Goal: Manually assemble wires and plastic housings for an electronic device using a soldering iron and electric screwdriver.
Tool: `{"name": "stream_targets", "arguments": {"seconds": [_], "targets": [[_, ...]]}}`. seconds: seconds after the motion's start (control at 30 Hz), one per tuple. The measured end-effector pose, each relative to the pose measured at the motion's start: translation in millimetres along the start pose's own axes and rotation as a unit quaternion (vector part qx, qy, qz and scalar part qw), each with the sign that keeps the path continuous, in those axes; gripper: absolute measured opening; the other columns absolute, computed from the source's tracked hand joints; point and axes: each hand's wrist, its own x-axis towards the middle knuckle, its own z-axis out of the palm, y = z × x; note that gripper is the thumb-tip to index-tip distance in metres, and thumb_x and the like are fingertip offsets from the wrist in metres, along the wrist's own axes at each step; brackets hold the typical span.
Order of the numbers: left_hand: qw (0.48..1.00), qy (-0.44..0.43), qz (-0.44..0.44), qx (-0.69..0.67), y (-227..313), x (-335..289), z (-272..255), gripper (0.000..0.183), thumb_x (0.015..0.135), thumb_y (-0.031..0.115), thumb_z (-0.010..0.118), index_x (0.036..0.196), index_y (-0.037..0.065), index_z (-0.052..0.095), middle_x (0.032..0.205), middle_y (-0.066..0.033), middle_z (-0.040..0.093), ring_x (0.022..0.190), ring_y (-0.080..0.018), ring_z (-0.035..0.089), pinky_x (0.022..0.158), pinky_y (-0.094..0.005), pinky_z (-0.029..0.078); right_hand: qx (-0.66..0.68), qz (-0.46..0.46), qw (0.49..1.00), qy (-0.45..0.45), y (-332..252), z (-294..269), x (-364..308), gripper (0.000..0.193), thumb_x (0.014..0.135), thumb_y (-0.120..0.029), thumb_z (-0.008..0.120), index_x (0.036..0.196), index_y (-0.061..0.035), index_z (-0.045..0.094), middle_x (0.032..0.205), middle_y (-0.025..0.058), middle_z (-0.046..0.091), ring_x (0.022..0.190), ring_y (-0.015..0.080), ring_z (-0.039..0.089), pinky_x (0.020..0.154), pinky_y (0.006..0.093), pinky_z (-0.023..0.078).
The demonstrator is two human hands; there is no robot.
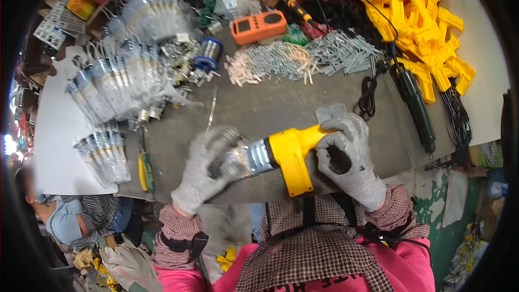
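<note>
Both my hands wear grey knit gloves and meet over the front edge of the dark work mat. Between them lies a yellow plastic housing (291,154) with a narrow neck to the right and a flat flange pointing toward me. My right hand (348,159) grips the end of that neck, thumb and fingers curled. From the housing's left end sticks a clear and silver cylindrical part (255,158) with a dark band at the joint. My left hand (208,167) closes round its left end, whose tip the fingers hide.
Small metal pins (275,59) lie heaped at the back, behind them an orange meter (259,27). Clear-wrapped parts (113,86) crowd the left, near a tool with yellow-green handles (145,170). A dark power screwdriver (416,108) and yellow housings (421,21) are right. A person (70,216) sits far left.
</note>
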Motion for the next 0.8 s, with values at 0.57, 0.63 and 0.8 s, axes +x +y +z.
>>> {"name": "stream_targets", "arguments": {"seconds": [0.57,0.63,0.8], "targets": [[0.912,0.007,0.141,0.386,103.7,-43.2,0.7,0.046,0.081,0.028,0.072,0.122,0.012,0.059,0.109,-0.0067,0.053,0.103,-0.0260,0.055,0.080,-0.0416,0.045,-0.105,0.302,0.945,-0.070,179.0,-49.5,37.8,0.081,0.090,-0.046,0.064,0.153,-0.0083,0.032,0.132,0.0237,0.059,0.118,0.0387,0.059,0.101,0.0398,0.046],[0.898,0.035,0.187,0.397,108.9,-50.2,1.0,0.040,0.087,0.025,0.068,0.124,0.015,0.056,0.112,-0.0063,0.052,0.104,-0.0238,0.054,0.080,-0.0387,0.043,0.022,0.323,0.943,-0.081,172.8,-51.0,39.0,0.073,0.092,-0.029,0.063,0.153,-0.0042,0.032,0.129,0.0201,0.061,0.115,0.0285,0.061,0.096,0.0345,0.047],[0.888,0.052,0.211,0.406,107.1,-55.4,2.9,0.042,0.076,0.026,0.073,0.116,0.019,0.061,0.112,-0.0037,0.056,0.103,-0.0227,0.052,0.086,-0.0453,0.035,0.321,0.407,0.850,0.095,180.1,-44.3,33.1,0.075,0.093,-0.016,0.067,0.156,-0.0089,0.028,0.134,0.0124,0.059,0.117,0.0120,0.056,0.099,0.0260,0.043]]}}
